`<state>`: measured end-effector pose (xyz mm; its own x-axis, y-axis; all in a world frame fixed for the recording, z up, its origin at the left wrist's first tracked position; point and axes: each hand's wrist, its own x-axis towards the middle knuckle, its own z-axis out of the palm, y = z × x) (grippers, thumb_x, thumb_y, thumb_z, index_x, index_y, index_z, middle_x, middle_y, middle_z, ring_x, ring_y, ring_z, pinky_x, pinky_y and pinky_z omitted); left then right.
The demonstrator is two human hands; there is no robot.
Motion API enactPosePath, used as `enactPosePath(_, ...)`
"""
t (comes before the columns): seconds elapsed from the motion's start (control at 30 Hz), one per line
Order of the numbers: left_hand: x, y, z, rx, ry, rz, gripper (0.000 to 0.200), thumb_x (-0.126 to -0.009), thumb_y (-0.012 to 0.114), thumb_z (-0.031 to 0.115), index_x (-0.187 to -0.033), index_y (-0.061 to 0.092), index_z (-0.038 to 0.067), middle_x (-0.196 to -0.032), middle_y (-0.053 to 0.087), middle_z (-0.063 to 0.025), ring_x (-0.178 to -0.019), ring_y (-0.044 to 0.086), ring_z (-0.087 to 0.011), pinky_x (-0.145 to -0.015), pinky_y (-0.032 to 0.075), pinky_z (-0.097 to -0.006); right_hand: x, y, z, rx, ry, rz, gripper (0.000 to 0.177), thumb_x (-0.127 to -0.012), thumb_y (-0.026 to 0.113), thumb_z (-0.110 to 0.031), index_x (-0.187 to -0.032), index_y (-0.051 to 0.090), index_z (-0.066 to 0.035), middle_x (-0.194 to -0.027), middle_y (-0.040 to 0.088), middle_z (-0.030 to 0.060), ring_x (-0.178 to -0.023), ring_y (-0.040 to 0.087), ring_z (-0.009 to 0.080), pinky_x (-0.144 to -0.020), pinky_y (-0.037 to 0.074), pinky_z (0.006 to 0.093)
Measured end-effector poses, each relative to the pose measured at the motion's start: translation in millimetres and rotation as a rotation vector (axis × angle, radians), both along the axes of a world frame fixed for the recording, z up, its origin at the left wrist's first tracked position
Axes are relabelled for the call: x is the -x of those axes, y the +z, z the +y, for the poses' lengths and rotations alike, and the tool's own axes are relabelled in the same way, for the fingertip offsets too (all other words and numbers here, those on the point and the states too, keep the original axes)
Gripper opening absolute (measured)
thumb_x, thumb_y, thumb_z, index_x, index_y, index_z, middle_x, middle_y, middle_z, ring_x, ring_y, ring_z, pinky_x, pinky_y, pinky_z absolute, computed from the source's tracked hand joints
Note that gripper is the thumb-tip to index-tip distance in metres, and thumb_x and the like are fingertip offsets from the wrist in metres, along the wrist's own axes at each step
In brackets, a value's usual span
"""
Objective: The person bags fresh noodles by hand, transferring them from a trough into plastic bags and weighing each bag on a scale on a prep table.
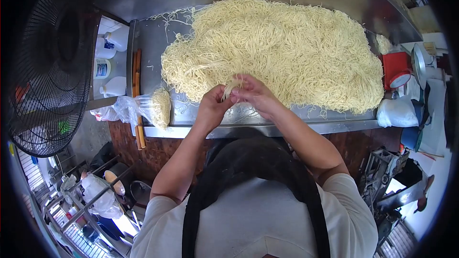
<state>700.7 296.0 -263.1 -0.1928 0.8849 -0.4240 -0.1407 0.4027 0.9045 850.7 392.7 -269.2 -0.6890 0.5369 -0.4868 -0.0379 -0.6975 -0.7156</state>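
A large heap of pale noodles (287,52) covers much of the metal table (148,43). At the heap's front edge, my left hand (216,105) and my right hand (256,96) hold a small bunch of noodles (233,88) between them. The fingers of both hands are closed on the bunch, and the fingertips nearly meet. A clear plastic bag of noodles (160,108) lies at the table's front left corner, left of my left hand.
Wooden rods (137,74) lie along the table's left edge, near white jugs (114,86). A large fan (50,67) stands at the far left. On the right are a red scale (396,69) and a white plastic bag (397,112).
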Motion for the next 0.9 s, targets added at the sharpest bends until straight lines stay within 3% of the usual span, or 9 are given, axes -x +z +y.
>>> enactPosePath(0.1, 4, 5, -8, -0.004, -0.049, -0.268, 0.016, -0.098, 0.063, 0.015, -0.106, 0.064, 0.002, -0.084, 0.066, 0.0009, -0.078, 0.054, -0.0053, -0.070, 0.043, -0.0230, -2, -7, 4, -0.002, -0.174, 0.098, 0.047, -0.092, 0.069, -0.007, -0.133, 0.047, -0.003, -0.093, 0.064, 0.0077, -0.087, 0.063, 0.0159, -0.077, 0.050, 0.0296)
enactPosePath(0.2, 4, 12, -5, 0.082, -0.008, -0.321, 0.022, -0.102, 0.056, 0.022, -0.106, 0.063, 0.001, -0.090, 0.068, -0.0011, -0.083, 0.056, -0.0069, -0.077, 0.044, -0.0233, -5, -7, -3, 0.040, -0.068, 0.184, 0.045, -0.092, 0.068, -0.007, -0.133, 0.048, -0.004, -0.091, 0.063, 0.0065, -0.089, 0.061, 0.0150, -0.077, 0.050, 0.0290)
enactPosePath(0.4, 13, -10, -7, 0.190, -0.147, 0.057, 0.034, -0.104, 0.052, 0.032, -0.117, 0.062, 0.002, -0.103, 0.068, -0.0032, -0.086, 0.062, -0.0121, -0.080, 0.048, -0.0257, -8, -9, -13, -0.345, 0.098, -0.052, 0.038, -0.091, 0.069, -0.007, -0.125, 0.051, -0.008, -0.091, 0.063, 0.0068, -0.087, 0.061, 0.0142, -0.077, 0.050, 0.0293)
enactPosePath(0.5, -4, 7, -1, 0.299, 0.263, -0.321, 0.031, -0.101, 0.058, 0.031, -0.110, 0.066, 0.002, -0.089, 0.067, 0.0016, -0.074, 0.056, -0.0062, -0.067, 0.042, -0.0213, -11, -3, -11, -0.606, 0.274, -0.278, 0.032, -0.089, 0.070, -0.007, -0.117, 0.056, -0.007, -0.092, 0.063, 0.0063, -0.083, 0.060, 0.0130, -0.076, 0.050, 0.0295)
enactPosePath(0.6, 2, 3, -1, 0.191, -0.005, -0.149, 0.026, -0.100, 0.059, 0.026, -0.107, 0.067, 0.002, -0.087, 0.066, 0.0008, -0.070, 0.052, -0.0066, -0.066, 0.042, -0.0221, -14, -16, -15, -0.778, 0.303, -0.149, 0.024, -0.090, 0.070, -0.007, -0.111, 0.059, -0.005, -0.096, 0.061, 0.0040, -0.087, 0.060, 0.0113, -0.077, 0.050, 0.0267)
enactPosePath(0.7, 23, -14, -9, 0.149, -0.041, -0.103, 0.019, -0.099, 0.060, 0.021, -0.104, 0.066, 0.004, -0.086, 0.063, -0.0005, -0.071, 0.054, -0.0082, -0.067, 0.046, -0.0239, -26, -23, -14, -0.758, 0.176, -0.236, 0.019, -0.089, 0.068, -0.005, -0.107, 0.062, -0.006, -0.091, 0.065, 0.0060, -0.077, 0.060, 0.0140, -0.071, 0.051, 0.0299)
enactPosePath(0.8, 41, -26, -12, 0.162, 0.274, -0.302, 0.013, -0.095, 0.061, 0.013, -0.101, 0.065, 0.003, -0.084, 0.064, -0.0019, -0.076, 0.060, -0.0110, -0.069, 0.049, -0.0243, -51, -47, 5, -0.397, 0.048, -0.284, 0.023, -0.088, 0.068, -0.005, -0.110, 0.063, -0.006, -0.089, 0.063, 0.0063, -0.078, 0.061, 0.0141, -0.072, 0.052, 0.0295)
enactPosePath(0.83, 46, -25, -13, 0.104, 0.338, -0.416, 0.006, -0.095, 0.058, 0.009, -0.094, 0.063, 0.006, -0.078, 0.060, -0.0008, -0.067, 0.056, -0.0108, -0.060, 0.048, -0.0251, -61, -56, 12, -0.325, -0.027, -0.282, 0.024, -0.088, 0.067, -0.005, -0.111, 0.063, -0.006, -0.088, 0.063, 0.0065, -0.078, 0.061, 0.0148, -0.073, 0.052, 0.0305)
enactPosePath(0.9, 58, -15, -18, 0.085, 0.253, -0.609, 0.006, -0.096, 0.058, 0.011, -0.093, 0.062, 0.007, -0.077, 0.059, -0.0015, -0.062, 0.054, -0.0109, -0.057, 0.046, -0.0256, -76, -70, 21, -0.180, -0.181, -0.280, 0.025, -0.088, 0.067, -0.005, -0.113, 0.063, -0.005, -0.088, 0.064, 0.0069, -0.078, 0.061, 0.0161, -0.075, 0.052, 0.0323)
